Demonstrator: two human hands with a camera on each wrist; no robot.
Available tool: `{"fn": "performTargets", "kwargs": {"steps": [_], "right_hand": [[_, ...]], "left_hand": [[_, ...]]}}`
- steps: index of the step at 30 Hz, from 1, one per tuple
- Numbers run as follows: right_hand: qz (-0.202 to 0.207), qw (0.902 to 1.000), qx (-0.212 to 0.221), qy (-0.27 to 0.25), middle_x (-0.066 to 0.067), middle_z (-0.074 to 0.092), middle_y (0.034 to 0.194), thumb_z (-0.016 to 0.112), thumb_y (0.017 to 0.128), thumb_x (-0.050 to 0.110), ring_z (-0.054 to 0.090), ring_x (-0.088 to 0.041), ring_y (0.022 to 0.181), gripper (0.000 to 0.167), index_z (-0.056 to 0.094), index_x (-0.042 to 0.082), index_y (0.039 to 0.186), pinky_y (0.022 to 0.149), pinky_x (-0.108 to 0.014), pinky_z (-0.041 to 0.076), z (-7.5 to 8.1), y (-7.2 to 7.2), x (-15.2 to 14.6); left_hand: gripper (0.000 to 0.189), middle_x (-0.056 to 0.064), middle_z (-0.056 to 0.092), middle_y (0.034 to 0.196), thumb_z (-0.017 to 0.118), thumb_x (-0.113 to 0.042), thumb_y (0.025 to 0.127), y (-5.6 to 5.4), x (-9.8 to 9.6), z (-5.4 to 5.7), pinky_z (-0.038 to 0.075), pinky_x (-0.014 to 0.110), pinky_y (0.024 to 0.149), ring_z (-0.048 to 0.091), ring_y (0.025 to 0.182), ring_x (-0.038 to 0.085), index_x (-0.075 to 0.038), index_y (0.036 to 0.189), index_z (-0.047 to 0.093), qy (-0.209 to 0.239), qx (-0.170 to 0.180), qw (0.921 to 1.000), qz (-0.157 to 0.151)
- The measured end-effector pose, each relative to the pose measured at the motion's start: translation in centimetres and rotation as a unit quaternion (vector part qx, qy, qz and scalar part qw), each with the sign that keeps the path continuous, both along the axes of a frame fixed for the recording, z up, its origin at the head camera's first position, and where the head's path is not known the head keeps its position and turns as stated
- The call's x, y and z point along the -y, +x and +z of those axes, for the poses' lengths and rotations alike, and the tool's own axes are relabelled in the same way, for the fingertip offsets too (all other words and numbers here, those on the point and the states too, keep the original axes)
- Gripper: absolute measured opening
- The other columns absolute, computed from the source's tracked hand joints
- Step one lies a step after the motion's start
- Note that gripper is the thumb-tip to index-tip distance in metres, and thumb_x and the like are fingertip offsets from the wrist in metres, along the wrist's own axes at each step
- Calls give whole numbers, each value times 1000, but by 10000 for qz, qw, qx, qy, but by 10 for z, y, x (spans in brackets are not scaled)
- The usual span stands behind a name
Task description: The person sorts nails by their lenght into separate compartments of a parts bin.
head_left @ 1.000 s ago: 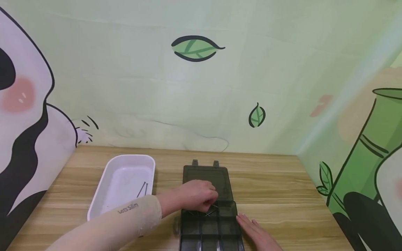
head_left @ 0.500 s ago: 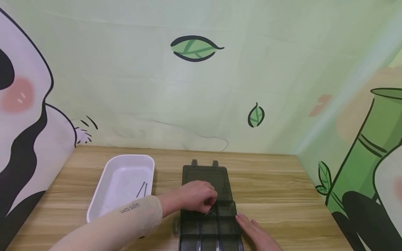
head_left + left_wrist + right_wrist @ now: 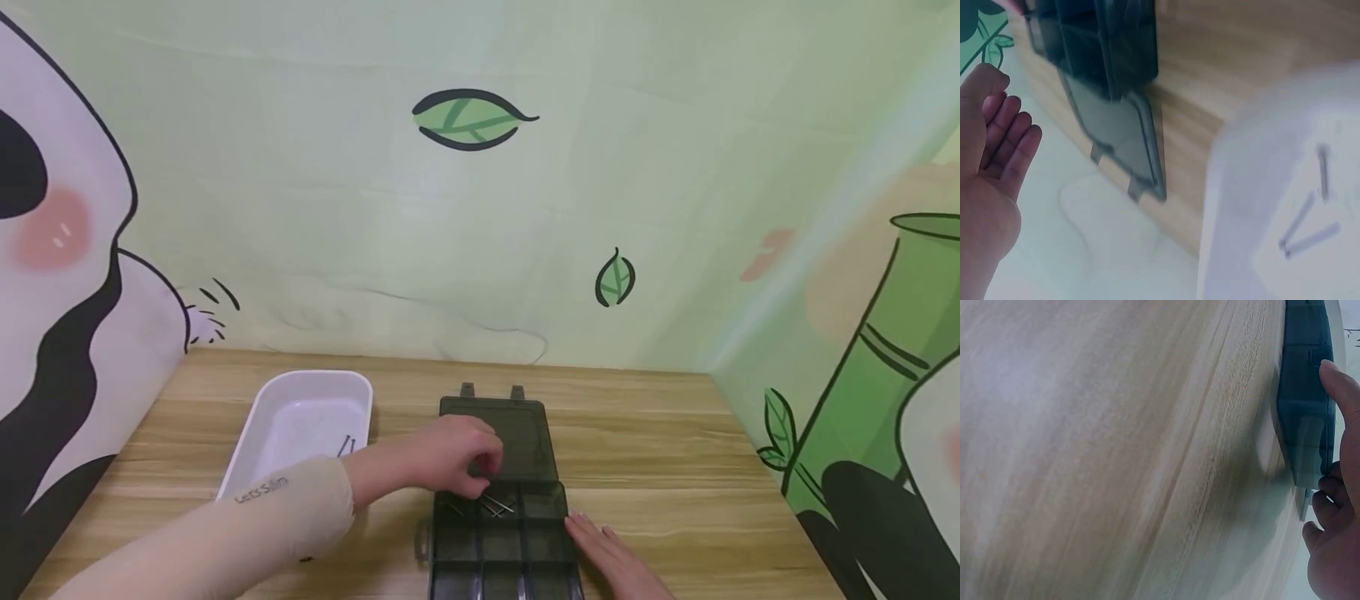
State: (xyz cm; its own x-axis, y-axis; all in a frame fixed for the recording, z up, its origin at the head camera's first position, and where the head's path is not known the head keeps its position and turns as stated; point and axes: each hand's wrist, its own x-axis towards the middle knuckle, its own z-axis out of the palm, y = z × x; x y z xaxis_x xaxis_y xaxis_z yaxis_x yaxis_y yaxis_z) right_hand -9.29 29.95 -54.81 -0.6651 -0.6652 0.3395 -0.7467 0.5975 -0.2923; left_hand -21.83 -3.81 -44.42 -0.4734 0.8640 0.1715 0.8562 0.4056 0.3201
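A dark, see-through compartment box (image 3: 500,546) lies on the table, its lid (image 3: 528,437) folded back flat. Several thin metal pieces with small heads, like nails or screws (image 3: 498,505), lie in its far row of compartments. My left hand (image 3: 452,454) hovers above that row, overlapping the lid in the head view. In the left wrist view its fingers (image 3: 1015,134) hang loosely bent around nothing. At the box's right side, my right hand (image 3: 618,557) rests its fingers against the wall. The right wrist view shows the thumb (image 3: 1338,384) touching the same wall.
A white tray (image 3: 247,446) stands left of the box, partly hidden by my left sleeve (image 3: 225,533). A few similar metal pieces (image 3: 1313,240) lie in it. Behind the wooden table (image 3: 637,433) rises a printed wall cloth (image 3: 337,208).
My left hand has lifted and drawn back slightly to the left, and its fingers have loosened. The metal pieces in the far compartments show more plainly. My right hand stays at the box.
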Motion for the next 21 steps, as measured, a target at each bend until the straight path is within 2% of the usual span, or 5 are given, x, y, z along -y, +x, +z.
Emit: {"fn": "performTargets", "kwargs": {"steps": [4,10,13,17,21], "right_hand": [[128,9998,-138,6,-23,55,154,48,101,72,14,8,156,91,30,14,169,122,-10,9,0,-1,0],[278,9990,-343,-91,-15,50,161,43,103,72,11,7,156,89,22,19,172,122,-10,9,-6,-5,-2],[366,9983,-411,-191,-5,38,171,42,103,71,12,5,158,88,21,20,172,122,-11,9,-16,-9,-5],[468,9967,-483,-453,3,29,174,42,103,71,15,2,159,88,23,19,171,123,-11,8,-28,-14,-9],[496,9974,-311,-416,9,20,176,40,102,74,10,4,159,90,16,24,173,123,-11,3,-42,-19,-14]], "left_hand": [[15,-7,67,88,83,-14,81,-4,23,16,54,23,80,63,85,7,-14,90,71,96,-74,9999,12],[13,-7,68,91,82,-14,83,-9,66,34,57,29,81,64,87,9,-15,91,72,-51,-74,9988,487],[14,-7,68,92,82,-13,83,-10,86,37,58,30,81,64,88,10,-15,92,72,-104,-73,9975,697],[15,-8,66,91,84,-13,83,-11,109,37,58,32,80,64,87,11,-16,92,72,-273,6,9947,992],[17,-9,66,90,84,-11,81,-7,131,35,58,33,80,63,86,10,-17,92,72,-421,81,9918,1205]]}}
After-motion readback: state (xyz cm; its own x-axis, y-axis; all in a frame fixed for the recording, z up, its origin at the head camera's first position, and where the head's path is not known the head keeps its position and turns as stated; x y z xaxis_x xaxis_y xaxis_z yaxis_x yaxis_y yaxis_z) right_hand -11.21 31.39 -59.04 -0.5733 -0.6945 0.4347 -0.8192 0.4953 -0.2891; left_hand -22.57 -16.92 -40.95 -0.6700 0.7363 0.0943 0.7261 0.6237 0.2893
